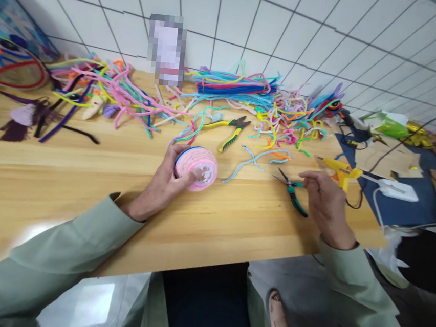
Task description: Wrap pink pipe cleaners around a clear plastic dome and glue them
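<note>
A round pink coil, which looks wound from fuzzy pipe cleaners with a blue edge, is in my left hand. My left thumb presses on its pale, whitish centre and the fingers wrap round its far side. My right hand is closed, thumb and fingertips pinched together; whatever they hold, if anything, is too small to make out. Just left of it lie teal-handled pliers with spread jaws, one handle partly hidden by the hand. Cut pieces of light blue pipe cleaner lie between my hands.
Yellow-handled cutting pliers lie beyond the coil. Bundled pipe cleaners and loose pink ones line the wall. A yellow glue gun with a cord and a white power strip are at right. Another person's arm shows at the right edge.
</note>
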Action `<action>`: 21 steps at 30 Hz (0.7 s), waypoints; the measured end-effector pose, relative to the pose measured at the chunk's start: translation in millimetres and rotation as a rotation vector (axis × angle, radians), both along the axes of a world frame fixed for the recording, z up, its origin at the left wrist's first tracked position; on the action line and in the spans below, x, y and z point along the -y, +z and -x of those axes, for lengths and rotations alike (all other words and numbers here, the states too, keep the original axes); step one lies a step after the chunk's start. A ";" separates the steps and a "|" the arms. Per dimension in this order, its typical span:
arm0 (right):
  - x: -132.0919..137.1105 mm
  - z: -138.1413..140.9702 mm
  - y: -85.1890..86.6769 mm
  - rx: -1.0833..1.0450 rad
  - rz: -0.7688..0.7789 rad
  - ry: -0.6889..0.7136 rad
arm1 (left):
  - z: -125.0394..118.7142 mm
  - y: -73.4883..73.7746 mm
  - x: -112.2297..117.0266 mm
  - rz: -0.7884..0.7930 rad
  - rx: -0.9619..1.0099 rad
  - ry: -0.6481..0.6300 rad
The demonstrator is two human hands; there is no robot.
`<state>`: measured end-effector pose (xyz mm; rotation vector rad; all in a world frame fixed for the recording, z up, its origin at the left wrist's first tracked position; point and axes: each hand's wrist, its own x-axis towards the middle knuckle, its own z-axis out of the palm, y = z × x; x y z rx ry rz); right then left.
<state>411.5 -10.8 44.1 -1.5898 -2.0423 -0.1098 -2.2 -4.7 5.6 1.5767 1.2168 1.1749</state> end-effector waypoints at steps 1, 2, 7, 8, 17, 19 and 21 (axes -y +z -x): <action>1.0 7.0 3.8 -0.030 0.004 0.009 | -0.5 0.1 -0.2 -0.004 0.009 0.001; 2.0 15.6 6.7 -0.062 0.016 0.025 | -0.9 0.4 -0.4 -0.002 0.018 0.005; 8.9 79.7 8.6 -0.173 0.106 0.183 | -0.7 2.3 -0.7 0.002 0.047 0.014; 10.1 95.2 6.5 -0.177 0.109 0.245 | -0.3 2.1 -0.5 -0.006 0.047 0.024; -4.5 187.9 -29.6 -0.278 0.151 0.527 | -0.5 -3.0 2.0 0.005 0.038 0.096; -7.0 192.2 -34.1 -0.291 0.144 0.538 | -1.3 -1.7 3.2 0.014 0.022 0.092; -6.9 193.2 -35.6 -0.285 0.140 0.541 | -1.6 -1.3 3.6 0.018 -0.004 0.099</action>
